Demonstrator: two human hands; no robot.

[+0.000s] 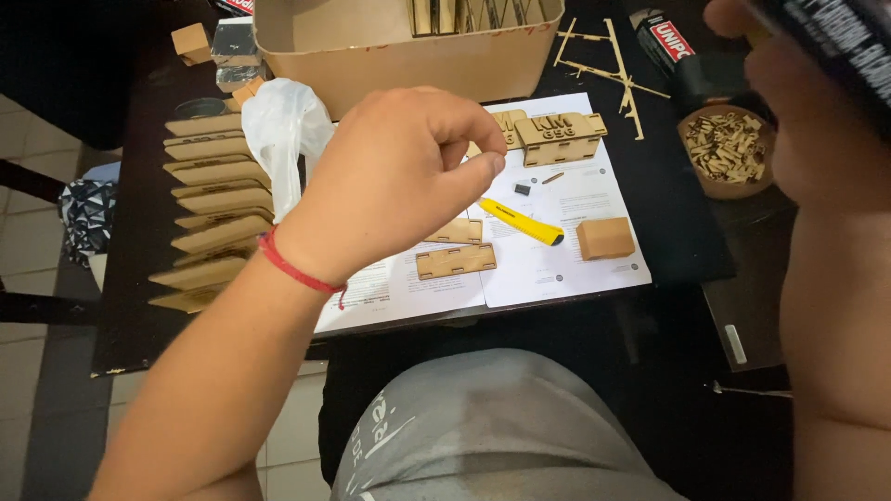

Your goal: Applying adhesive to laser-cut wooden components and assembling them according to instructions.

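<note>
- Left hand: raised, fingertips pinched together; any held part is too small to see.
- Right hand: clamped on dark tube.
- Paper: two flat panels, knife, block unassembled.
- Beyond: one box already assembled.

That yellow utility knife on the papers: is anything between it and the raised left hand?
Nothing visible blocks it. The left hand is lifted above the table with fingertips pinched, and the yellow utility knife lies uncovered on the white paper sheets just beyond them.

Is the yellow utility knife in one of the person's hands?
No. The yellow utility knife lies on the white paper sheets on the table, beyond the raised left hand.
</note>
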